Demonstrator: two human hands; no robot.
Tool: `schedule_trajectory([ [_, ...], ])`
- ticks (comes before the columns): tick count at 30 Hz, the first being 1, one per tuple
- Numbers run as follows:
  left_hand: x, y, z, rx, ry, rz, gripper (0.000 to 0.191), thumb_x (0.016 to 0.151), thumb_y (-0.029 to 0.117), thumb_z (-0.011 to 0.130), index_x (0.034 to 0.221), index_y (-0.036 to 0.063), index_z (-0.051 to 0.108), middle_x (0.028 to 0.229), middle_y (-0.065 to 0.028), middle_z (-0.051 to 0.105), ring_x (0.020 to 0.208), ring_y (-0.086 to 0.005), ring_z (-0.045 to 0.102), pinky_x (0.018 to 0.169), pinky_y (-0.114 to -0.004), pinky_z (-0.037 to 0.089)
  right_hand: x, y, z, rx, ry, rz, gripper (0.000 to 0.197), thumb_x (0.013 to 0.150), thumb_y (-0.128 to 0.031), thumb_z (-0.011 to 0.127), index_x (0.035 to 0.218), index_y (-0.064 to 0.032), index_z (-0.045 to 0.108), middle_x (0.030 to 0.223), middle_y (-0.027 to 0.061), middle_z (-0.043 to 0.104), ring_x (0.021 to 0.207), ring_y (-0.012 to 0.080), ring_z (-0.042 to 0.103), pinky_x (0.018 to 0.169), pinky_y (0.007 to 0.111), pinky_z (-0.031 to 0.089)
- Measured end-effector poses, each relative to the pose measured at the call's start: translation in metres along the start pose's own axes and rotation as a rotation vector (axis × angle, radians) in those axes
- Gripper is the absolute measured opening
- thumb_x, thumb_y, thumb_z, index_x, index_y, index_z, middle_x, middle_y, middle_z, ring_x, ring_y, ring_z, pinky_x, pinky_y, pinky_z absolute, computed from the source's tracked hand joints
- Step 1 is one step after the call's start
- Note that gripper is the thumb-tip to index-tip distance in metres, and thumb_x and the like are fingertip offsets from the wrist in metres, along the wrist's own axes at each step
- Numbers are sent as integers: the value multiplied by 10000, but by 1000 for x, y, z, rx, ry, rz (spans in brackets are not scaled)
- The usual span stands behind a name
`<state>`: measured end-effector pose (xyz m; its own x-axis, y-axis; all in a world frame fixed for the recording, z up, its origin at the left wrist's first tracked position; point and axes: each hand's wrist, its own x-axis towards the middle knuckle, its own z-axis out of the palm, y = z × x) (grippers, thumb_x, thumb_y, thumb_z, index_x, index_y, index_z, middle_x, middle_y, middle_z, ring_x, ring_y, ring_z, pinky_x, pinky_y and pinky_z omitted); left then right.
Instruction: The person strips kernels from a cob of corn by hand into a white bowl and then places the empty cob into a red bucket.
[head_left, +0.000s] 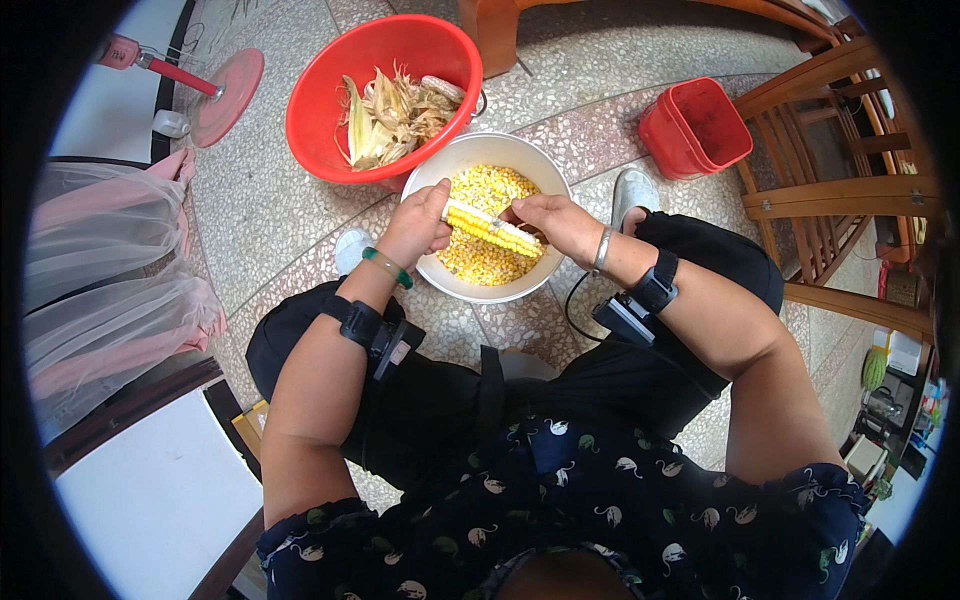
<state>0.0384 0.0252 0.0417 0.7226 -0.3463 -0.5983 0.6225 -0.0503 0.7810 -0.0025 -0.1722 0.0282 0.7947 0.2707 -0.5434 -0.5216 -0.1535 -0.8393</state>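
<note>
Over a round white basin (491, 294), I hold a partly shelled corn cob (491, 228) with yellow kernel rows on the near side and a bare whitish strip along its top. My left hand (420, 223) grips the cob's left end between thumb and fingers. At the cob's right half, the thumb and fingers of my right hand (551, 223) press against it; some fingertips are hidden behind the cob. Loose yellow corn kernels (480, 268) cover the basin's bottom below.
A large red tub (322, 112) with dry corn husks (390, 120) and a stripped cob (442, 89) touches the basin's far left rim. A red bucket (675, 142) stands at right beside a wooden chair (832, 195). My slippered feet flank the basin. A pink stand base (229, 97) is at left.
</note>
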Motion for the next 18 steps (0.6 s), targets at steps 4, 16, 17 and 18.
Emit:
schedule_trajectory([
  [4, 1, -2, 4, 27, 29, -27, 313, 867, 352, 420, 812, 49, 474, 510, 44, 339, 361, -41, 256, 330, -188, 219, -9, -14, 11, 318, -195, 71, 446, 882, -387, 361, 958, 21, 525, 749, 72, 574, 602, 104, 539, 572, 215, 451],
  [16, 4, -1, 20, 252, -59, -58, 422, 839, 431, 444, 742, 21, 470, 466, -12, 358, 358, -91, 337, 343, -232, 284, -3, -11, 25, 57, -259, 31, 589, 863, -510, 265, 876, 34, 490, 610, 63, 505, 469, 120, 490, 468, 228, 429],
  [17, 4, -2, 20, 241, -109, -42, 416, 845, 426, 435, 744, 24, 472, 466, -11, 360, 360, -91, 339, 347, -232, 288, -2, -12, 27, 28, -261, 20, 567, 863, -509, 264, 858, 18, 474, 605, 61, 493, 467, 121, 483, 471, 229, 426],
  [18, 4, -3, 21, 240, -109, -42, 416, 845, 426, 435, 744, 24, 472, 466, -11, 360, 360, -91, 339, 347, -232, 288, -3, -12, 27, -2, -260, 9, 546, 864, -507, 263, 839, 2, 458, 600, 58, 481, 466, 123, 476, 474, 231, 422],
])
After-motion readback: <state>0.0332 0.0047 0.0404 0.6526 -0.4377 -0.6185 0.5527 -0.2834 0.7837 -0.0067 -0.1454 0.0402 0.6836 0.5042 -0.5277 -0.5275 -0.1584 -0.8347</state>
